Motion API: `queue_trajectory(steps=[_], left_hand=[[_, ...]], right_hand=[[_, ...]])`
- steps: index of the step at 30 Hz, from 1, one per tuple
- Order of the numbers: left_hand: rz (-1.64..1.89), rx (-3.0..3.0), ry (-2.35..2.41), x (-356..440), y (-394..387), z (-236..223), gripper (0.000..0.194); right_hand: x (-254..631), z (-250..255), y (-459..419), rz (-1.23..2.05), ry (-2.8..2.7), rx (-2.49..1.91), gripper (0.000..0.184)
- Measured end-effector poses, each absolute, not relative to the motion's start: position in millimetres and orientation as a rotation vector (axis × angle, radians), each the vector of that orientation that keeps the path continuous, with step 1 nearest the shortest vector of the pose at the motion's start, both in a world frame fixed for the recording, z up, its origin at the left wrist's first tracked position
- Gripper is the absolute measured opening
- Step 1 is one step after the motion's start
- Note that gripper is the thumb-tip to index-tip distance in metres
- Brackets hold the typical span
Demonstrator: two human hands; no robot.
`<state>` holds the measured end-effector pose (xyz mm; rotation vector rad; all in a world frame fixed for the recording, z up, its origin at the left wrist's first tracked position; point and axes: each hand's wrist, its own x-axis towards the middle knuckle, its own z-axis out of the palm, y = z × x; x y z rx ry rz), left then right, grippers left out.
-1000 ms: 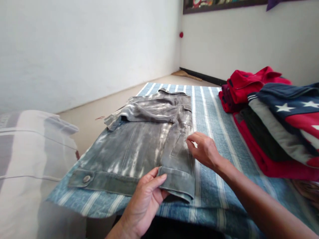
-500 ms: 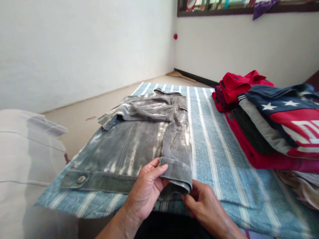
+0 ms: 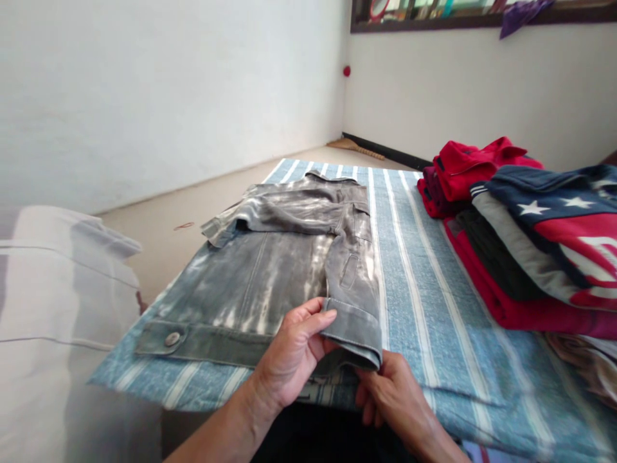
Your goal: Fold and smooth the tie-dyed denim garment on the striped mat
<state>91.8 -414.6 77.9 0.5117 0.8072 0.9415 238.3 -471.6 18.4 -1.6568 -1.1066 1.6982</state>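
Two hands grip the jacket's (image 3: 270,276) hem: my left hand (image 3: 299,347) pinches the folded edge, my right hand (image 3: 393,389) grasps its corner (button (image 3: 172,339) at far left).

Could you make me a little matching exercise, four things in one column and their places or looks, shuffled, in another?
1. Grey jacket
2. Left hand
3. Button
4. Purple cloth

A. Hangs by the window frame
B. Lies on the striped sheet
C. Round and metallic-looking
D. Thumb on top of the fabric

Pairs: 1-B, 2-D, 3-C, 4-A
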Motion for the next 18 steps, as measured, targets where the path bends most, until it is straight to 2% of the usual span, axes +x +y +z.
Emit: queue_trajectory(steps=[5,8,12,18], left_hand=[[0.863,0.59,0.81,77.4,-407.0,74.4,0.016],[0.838,0.92,0.865,65.8,-395.1,67.5,0.011],[0.894,1.289,0.874,62.0,-371.2,53.3,0.04],[0.901,1.283,1.013,78.7,-325.7,30.3,0.053]], right_hand=[[241.3,20.6,-470.9,1.784,-1.082,-1.658,0.03],[242.4,21.5,-472.6,1.795,-1.064,-1.665,0.026],[241.7,20.7,-473.0,1.787,-1.086,-1.68,0.026],[243.0,15.2,-476.0,1.806,-1.055,-1.679,0.026]])
